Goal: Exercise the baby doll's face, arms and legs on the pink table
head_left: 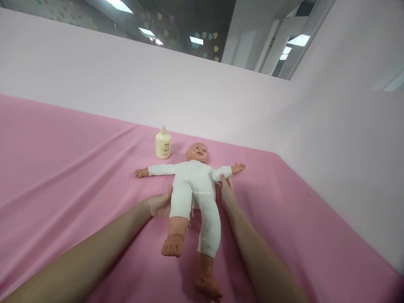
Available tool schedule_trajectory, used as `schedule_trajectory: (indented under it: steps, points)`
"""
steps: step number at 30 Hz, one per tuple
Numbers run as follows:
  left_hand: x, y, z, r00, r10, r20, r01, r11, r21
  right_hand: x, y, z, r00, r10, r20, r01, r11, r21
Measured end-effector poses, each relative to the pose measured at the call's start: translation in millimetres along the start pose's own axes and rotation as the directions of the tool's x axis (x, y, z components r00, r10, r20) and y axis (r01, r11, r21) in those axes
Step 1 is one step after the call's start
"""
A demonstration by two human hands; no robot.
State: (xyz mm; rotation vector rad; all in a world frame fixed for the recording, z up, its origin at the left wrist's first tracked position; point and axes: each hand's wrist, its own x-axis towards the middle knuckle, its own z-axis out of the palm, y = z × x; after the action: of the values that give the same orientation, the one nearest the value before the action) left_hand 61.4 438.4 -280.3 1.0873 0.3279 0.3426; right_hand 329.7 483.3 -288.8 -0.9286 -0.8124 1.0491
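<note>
A baby doll (198,179) with a bald plastic head and a white cloth body lies on its back, arms spread, feet toward me. My left hand (160,205) is wrapped under the doll's thigh on the left. Its thumb rests along the outer side, and a few fingertips show between the legs. On the other side, my right hand (227,190) grips the doll at the upper arm, with the thumb on the white sleeve. The rest of its fingers are partly hidden behind the arm and body.
A cream pump bottle (163,146) stands upright left of the doll's head. Pink cloth (104,168) with some creases covers the surface. A white wall (158,84) with a window (176,25) rises behind, and another wall borders the right side.
</note>
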Motion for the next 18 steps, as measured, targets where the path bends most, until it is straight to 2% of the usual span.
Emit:
schedule_trajectory:
  steps: [8,11,15,18]
  points:
    - [-1.3,3.9,5.4,0.998,0.05,-0.035,-0.052,0.996,-0.073,-6.7,-3.8,3.3,0.999,-0.021,0.03,0.022,0.999,-0.023]
    - [0.2,6.2,6.3,0.995,0.028,-0.097,-0.039,0.994,-0.106,-10.1,-5.4,4.7,0.997,-0.038,0.06,0.042,0.997,-0.063]
    - [4.0,9.3,5.6,0.986,-0.005,-0.164,-0.016,0.992,-0.124,-10.5,-4.8,3.8,0.992,-0.057,0.111,0.074,0.986,-0.152]
    - [4.5,9.4,4.2,0.985,0.04,-0.168,-0.055,0.995,-0.082,-9.7,-3.8,1.3,0.987,-0.095,0.132,0.131,0.946,-0.298]
